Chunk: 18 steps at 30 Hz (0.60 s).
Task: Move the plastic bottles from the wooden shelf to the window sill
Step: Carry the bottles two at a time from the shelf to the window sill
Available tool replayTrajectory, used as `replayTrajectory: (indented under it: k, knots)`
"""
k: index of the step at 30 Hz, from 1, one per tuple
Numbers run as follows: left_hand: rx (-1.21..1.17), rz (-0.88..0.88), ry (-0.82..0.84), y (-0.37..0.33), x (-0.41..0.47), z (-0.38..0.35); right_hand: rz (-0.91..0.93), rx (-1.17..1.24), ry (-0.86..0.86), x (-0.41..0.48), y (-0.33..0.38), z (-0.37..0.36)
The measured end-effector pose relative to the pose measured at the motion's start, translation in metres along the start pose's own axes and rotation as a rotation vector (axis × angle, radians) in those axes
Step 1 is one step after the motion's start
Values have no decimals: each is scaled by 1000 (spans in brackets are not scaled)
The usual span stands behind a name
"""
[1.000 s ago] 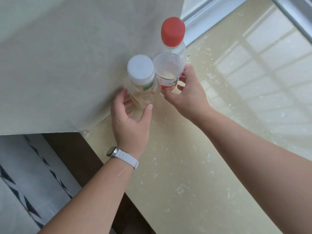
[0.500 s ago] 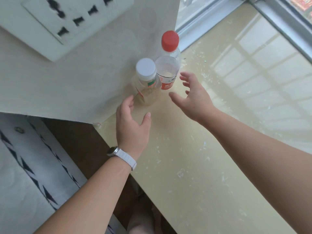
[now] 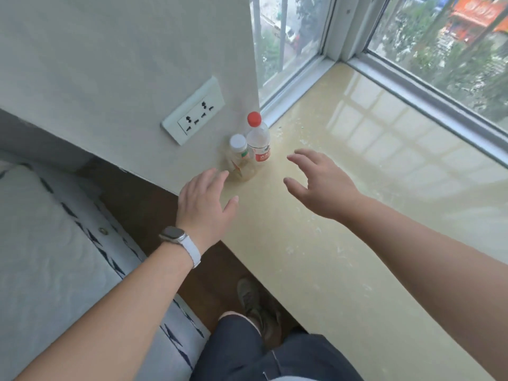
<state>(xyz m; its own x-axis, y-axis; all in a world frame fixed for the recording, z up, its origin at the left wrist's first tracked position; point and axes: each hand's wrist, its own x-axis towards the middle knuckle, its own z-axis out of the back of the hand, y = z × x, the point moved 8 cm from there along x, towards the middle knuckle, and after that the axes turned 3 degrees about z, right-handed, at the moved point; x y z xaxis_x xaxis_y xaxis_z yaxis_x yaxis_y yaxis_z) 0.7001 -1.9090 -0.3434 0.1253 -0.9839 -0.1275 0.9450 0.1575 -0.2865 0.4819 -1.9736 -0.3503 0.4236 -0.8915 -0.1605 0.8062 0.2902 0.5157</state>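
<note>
Two plastic bottles stand upright on the window sill [image 3: 330,243], touching each other and tucked against the wall. The white-capped bottle [image 3: 239,160] sits just beyond the left hand [image 3: 204,204], close to its fingertips [image 3: 217,174] but apart from them. The red-capped bottle [image 3: 258,143] stands behind it, off to the left of the right hand [image 3: 324,185] and clear of its fingers [image 3: 302,155].

Both hands hover over the sill holding nothing, with fingers spread and loosely bent. Judging by this, the setting-down step is finished for this pair.

The next move calls for turning back to the wooden shelf, which is out of sight, to check whether any bottles are left.

By count there are two bottles, one red cap, one white cap, one wall socket [image 3: 193,115] and one wristwatch [image 3: 176,236] on the left wrist.
</note>
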Motion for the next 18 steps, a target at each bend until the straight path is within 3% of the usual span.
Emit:
replayTrajectory:
  k: [10, 18]
  knots:
    - [150, -304, -128, -35, -58, 78, 57, -246, -21, -73, 62, 59]
    - [78, -504, -150, -54, -89, 108, -97, -400, -37, -148, 92, 83]
